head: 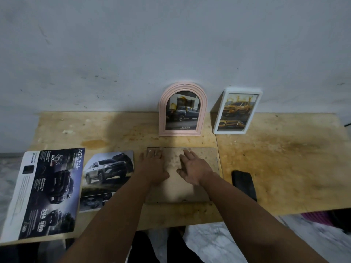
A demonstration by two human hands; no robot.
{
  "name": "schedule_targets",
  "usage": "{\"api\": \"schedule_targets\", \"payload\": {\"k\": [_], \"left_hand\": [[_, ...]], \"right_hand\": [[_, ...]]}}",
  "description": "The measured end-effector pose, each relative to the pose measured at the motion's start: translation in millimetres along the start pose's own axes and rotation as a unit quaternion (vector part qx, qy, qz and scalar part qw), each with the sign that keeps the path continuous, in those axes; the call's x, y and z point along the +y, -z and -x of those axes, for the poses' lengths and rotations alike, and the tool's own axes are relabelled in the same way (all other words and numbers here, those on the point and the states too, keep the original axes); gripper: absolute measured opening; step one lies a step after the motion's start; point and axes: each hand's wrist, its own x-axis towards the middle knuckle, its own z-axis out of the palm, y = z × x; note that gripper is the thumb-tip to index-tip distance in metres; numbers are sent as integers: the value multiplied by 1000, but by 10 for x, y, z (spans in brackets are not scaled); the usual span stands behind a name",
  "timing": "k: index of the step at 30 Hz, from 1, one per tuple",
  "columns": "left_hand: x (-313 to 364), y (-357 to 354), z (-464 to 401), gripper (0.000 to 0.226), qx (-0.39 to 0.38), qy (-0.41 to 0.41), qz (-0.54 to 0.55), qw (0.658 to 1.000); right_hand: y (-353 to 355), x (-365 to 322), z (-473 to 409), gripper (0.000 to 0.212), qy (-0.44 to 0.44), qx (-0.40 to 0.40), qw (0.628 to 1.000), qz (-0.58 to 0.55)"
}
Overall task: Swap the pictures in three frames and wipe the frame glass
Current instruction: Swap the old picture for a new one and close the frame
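A person sits at a stained wooden table (284, 158) set against a pale wall, seen from above by a head camera. Both bare forearms reach forward. The left hand (154, 168) and the right hand (193, 169) lie flat, fingers straight and slightly spread, pressing on the brown backing board (190, 190) of a frame lying face down at the near middle of the table. Neither hand holds anything.

Two frames stand at the far edge, leaning on the wall: a pink arched frame (182, 112) in the middle, showing a dark pickup truck, and a white rectangular frame (237, 111) to its right, showing a yellow pickup. Both hold pictures; whether these are the new ones cannot be told from this view.

Judging by this layout, the third frame is the one in hand, with its back being pressed shut or opened. Which picture sits inside it is hidden. No wiping is happening at this moment.

Counted: three frames, two standing and one face down. Two loose printed sheets lie to the left: a silver truck picture (108, 179) just beside the left forearm, and a larger dark brochure page (47, 192) at the near left edge. One dark object (244, 184), possibly a folded cloth or a phone, rests just right of the face-down frame; it is too blurred to name.
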Motion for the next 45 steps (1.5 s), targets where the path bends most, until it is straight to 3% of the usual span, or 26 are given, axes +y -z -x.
{"api": "schedule_targets", "payload": {"k": [10, 14, 20, 28, 34, 41, 45], "left_hand": [[-8, -47, -44, 98, -11, 3, 17, 1000], [-96, -318, 170, 98, 14, -15, -34, 999], [-201, -646, 326, 123, 35, -20, -45, 998], [-246, -755, 260, 125, 50, -30, -47, 997], [-226, -730, 226, 131, 40, -19, -47, 998], [-131, -824, 515, 114, 78, 20, 1, 997], [-213, -938, 666, 103, 89, -2, -18, 996]], "right_hand": [[-225, 296, 256, 102, -113, -2, 993, 25], [-280, 398, 271, 105, -104, -11, 994, 3], [-294, 385, 275, 105, -105, -18, 994, -27], [-177, 364, 211, 107, -107, -36, 993, 18], [-268, 397, 204, 107, -105, -48, 993, -10], [-430, 397, 434, 93, -89, 2, 996, -22], [-594, 456, 653, 99, -64, -16, 997, -32]]}}
